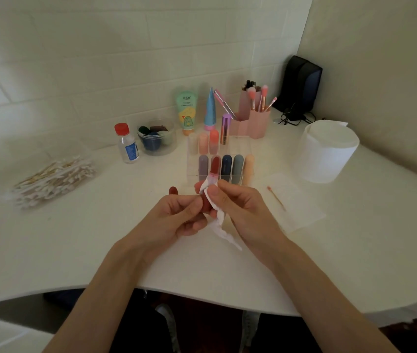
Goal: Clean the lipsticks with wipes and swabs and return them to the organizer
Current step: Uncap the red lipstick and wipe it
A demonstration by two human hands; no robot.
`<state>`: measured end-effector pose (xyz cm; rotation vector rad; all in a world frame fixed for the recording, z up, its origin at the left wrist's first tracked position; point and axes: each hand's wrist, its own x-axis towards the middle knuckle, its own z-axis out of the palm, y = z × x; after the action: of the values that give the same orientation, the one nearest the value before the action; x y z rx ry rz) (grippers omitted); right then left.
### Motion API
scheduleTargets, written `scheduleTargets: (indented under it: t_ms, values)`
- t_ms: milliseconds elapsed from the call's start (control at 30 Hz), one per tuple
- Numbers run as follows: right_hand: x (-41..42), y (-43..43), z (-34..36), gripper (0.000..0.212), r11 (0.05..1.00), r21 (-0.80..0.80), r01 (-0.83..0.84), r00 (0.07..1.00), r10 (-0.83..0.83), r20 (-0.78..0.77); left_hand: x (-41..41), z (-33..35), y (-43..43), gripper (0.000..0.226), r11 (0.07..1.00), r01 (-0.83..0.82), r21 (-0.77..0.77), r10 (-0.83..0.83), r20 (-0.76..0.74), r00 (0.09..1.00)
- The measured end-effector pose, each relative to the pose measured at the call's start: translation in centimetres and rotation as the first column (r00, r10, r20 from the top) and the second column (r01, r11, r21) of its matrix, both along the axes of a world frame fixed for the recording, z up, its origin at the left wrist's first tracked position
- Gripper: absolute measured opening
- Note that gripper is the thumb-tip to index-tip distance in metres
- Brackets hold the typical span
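left hand (176,215) gripping the red lipstick (205,203) | right hand (240,210) pinching a white wipe (220,225) round it | both hovering just in front of the organizer (238,149)

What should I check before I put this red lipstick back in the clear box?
1. Grip: the left hand holds the red lipstick: ok.
2. Wiping: the right hand pinches the wipe around its top: ok.
3. Lipstick wiped clean: cannot tell, the wipe hides it.
4. Cap back on: not ok, what looks like the red cap stands on the table beside the left hand.
5. Free slot in the organizer: ok, the back row looks open on the right.
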<state>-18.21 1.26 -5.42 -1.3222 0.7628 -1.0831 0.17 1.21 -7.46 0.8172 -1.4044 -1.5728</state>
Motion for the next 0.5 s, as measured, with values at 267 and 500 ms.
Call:
scheduleTargets:
  t_ms: [267,500]
  values:
    - [0.51,-0.27,-0.73,0.025,0.988,-0.052,0.149,0.989,-0.149,0.0,-0.58,0.25,-0.14,0.019,0.976,-0.204,-0.071,0.207,0.042,0.977]
    - [0.54,-0.47,-0.94,0.026,0.982,-0.099,0.163,0.986,-0.165,-0.015,-0.23,-0.38,-0.33,0.023,0.981,-0.192,-0.038,0.195,0.107,0.975]
